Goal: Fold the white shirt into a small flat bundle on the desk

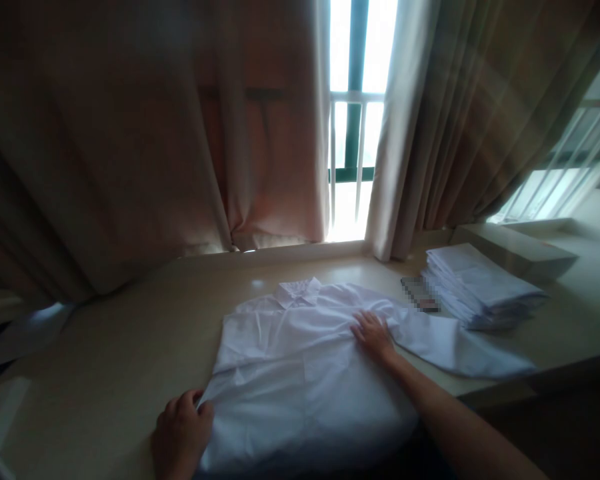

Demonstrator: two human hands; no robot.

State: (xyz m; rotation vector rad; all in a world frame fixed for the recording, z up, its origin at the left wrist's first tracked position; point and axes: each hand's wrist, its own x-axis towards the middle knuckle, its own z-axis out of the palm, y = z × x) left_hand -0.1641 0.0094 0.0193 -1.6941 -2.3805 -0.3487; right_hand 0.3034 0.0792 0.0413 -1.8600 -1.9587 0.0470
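A white shirt [300, 360] lies spread flat on a beige table [110, 360], its collar [299, 292] pointing toward the window. My left hand [181, 433] pinches the shirt's lower left edge near the table's front. Flat on the shirt's upper right part, by the shoulder, rests my right hand [374, 335] with fingers spread. One sleeve [460, 350] stretches out to the right.
A stack of folded white garments [480, 287] sits at the right of the table, with a small dark object [419, 293] beside it. Curtains [130, 147] hang behind the table, parted over a bright window [355, 120]. A ledge [520, 247] runs along the right.
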